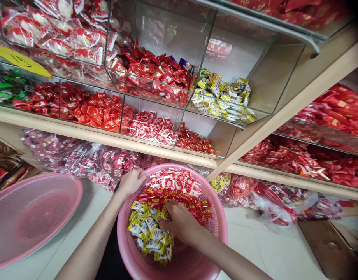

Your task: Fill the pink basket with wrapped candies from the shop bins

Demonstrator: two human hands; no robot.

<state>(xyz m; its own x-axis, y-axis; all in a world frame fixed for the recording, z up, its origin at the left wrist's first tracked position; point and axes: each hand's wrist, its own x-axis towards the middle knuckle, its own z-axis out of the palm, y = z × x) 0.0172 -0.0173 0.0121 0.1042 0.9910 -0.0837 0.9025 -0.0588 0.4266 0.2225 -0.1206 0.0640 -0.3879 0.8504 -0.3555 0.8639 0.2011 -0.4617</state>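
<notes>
A pink plastic basket (221, 217) holds wrapped candies in groups: white-and-red ones (176, 181) at the far side, red ones (196, 206) across the middle and yellow-and-white ones (151, 229) at the near left. My left hand (132, 181) grips the basket's far left rim, its fingers closed over the edge. Inside the basket, my right hand (179, 221) rests on the candies where the yellow and red ones meet. Its fingers are curled down among the wrappers, and whatever they hold is hidden.
Another pink basket (35, 217) sits on the floor at the left. Glass-fronted shelf bins with red candies (158, 74) and yellow candies (222, 95) stand ahead, above a wooden ledge (109, 138). Bagged candies (272, 198) lie beneath. A cardboard box (327, 241) is at the lower right.
</notes>
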